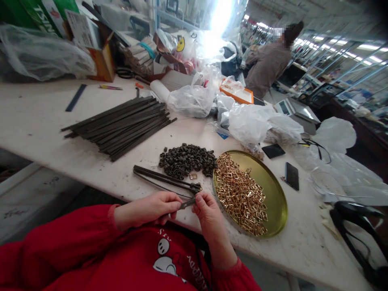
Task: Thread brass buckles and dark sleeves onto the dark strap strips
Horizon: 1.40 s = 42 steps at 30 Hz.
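A dark strap (187, 203) is stretched between my two hands near the table's front edge. My left hand (162, 207) pinches one end between thumb and fingers, and my right hand (209, 212) grips the other end. Just beyond them lie a few dark straps (165, 178) with gold buckles at their right ends. One loose gold buckle (193, 176) rests by a heap of small dark loops (186, 159). To the right, many gold buckles (239, 194) fill the left side of a round gold tray (277, 202).
Many dark strips (121, 125) lie fanned out at the left. Clear plastic bags (248, 121) crowd the back. A phone (292, 176) and a black flat case (273, 150) sit right of the tray. Another person (268, 60) is in the background.
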Each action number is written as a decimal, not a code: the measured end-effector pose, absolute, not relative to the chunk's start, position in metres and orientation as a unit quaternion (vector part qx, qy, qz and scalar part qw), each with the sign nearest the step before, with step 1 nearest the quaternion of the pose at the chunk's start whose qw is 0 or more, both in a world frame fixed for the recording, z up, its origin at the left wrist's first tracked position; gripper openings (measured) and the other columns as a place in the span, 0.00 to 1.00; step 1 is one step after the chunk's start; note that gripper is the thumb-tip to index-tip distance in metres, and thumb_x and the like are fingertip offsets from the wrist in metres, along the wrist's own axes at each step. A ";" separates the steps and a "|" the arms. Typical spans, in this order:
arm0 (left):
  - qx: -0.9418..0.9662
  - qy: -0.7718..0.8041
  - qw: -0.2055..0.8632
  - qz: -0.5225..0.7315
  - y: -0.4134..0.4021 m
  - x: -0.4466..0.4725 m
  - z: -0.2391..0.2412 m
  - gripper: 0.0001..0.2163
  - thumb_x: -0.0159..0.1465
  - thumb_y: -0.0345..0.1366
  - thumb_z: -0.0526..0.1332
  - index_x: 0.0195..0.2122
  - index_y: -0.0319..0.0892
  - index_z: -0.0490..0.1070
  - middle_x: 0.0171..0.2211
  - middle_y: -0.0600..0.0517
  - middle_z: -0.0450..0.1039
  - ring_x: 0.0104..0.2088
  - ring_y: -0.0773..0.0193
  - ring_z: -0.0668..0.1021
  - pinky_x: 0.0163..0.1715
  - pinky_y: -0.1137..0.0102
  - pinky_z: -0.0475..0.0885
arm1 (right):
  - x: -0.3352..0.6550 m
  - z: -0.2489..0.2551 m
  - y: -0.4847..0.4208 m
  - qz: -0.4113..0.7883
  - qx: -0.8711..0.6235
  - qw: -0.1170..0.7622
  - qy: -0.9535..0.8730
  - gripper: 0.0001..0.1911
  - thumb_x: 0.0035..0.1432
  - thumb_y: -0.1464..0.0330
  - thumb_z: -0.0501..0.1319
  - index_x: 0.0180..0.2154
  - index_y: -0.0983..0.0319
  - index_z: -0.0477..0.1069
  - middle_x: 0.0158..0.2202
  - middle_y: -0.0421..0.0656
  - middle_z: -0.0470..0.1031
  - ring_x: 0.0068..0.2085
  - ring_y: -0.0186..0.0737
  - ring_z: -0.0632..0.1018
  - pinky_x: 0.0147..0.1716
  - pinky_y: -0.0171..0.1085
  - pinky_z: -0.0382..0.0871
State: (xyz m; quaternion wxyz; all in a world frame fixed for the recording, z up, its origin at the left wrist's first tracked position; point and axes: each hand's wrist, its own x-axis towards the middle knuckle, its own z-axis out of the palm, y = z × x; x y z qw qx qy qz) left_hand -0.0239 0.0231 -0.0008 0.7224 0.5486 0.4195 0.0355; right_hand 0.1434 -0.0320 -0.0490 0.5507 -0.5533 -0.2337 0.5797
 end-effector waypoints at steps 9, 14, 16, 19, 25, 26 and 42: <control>0.748 0.425 0.506 0.068 0.021 -0.026 -0.007 0.10 0.58 0.37 0.50 0.23 0.40 0.65 0.21 0.56 0.64 0.25 0.67 0.65 0.24 0.74 0.56 | 0.140 -0.037 -0.043 0.592 -0.565 0.499 -0.284 0.15 0.48 0.60 0.64 0.36 0.62 0.71 0.26 0.37 0.73 0.27 0.33 0.73 0.32 0.34 0.67; 0.766 0.404 0.497 0.058 0.014 -0.021 0.003 0.12 0.59 0.37 0.49 0.22 0.40 0.64 0.21 0.55 0.64 0.24 0.66 0.66 0.24 0.74 0.58 | 0.136 -0.039 -0.050 0.614 -0.542 0.506 -0.272 0.12 0.46 0.62 0.66 0.32 0.62 0.71 0.23 0.35 0.70 0.23 0.29 0.70 0.26 0.30 0.64; 0.742 0.384 0.549 0.039 0.011 -0.022 0.006 0.12 0.61 0.38 0.47 0.29 0.40 0.67 0.22 0.55 0.65 0.23 0.67 0.67 0.23 0.74 0.60 | 0.137 -0.038 -0.050 0.625 -0.530 0.512 -0.258 0.12 0.45 0.63 0.67 0.32 0.62 0.71 0.22 0.34 0.70 0.22 0.28 0.69 0.25 0.30 0.64; 0.693 0.351 0.630 0.018 0.008 -0.026 0.009 0.16 0.64 0.41 0.44 0.48 0.40 0.62 0.20 0.57 0.65 0.20 0.67 0.67 0.22 0.74 0.63 | 0.137 -0.036 -0.048 0.603 -0.527 0.552 -0.231 0.11 0.45 0.64 0.67 0.31 0.61 0.71 0.23 0.34 0.69 0.23 0.28 0.69 0.26 0.29 0.64; 0.692 0.367 0.607 0.131 0.015 -0.028 0.005 0.20 0.63 0.40 0.48 0.56 0.41 0.58 0.47 0.48 0.71 0.44 0.60 0.72 0.45 0.70 0.65 | 0.120 -0.041 -0.043 0.631 -0.492 0.536 -0.268 0.13 0.47 0.62 0.65 0.34 0.62 0.69 0.27 0.38 0.71 0.25 0.31 0.70 0.27 0.32 0.65; 0.692 0.361 0.609 0.140 0.018 -0.029 0.003 0.20 0.63 0.41 0.48 0.55 0.41 0.59 0.51 0.49 0.68 0.49 0.60 0.69 0.50 0.70 0.62 | 0.122 -0.041 -0.040 0.627 -0.497 0.524 -0.292 0.14 0.48 0.60 0.64 0.34 0.62 0.69 0.28 0.38 0.71 0.26 0.32 0.70 0.28 0.33 0.66; 0.633 0.488 0.575 0.174 0.055 -0.038 -0.030 0.09 0.56 0.40 0.47 0.29 0.43 0.62 0.23 0.58 0.64 0.17 0.69 0.63 0.17 0.74 0.59 | 0.168 -0.052 0.069 0.217 -0.706 0.141 -0.659 0.04 0.45 0.76 0.60 0.25 0.62 0.67 0.30 0.44 0.70 0.32 0.41 0.72 0.32 0.36 0.61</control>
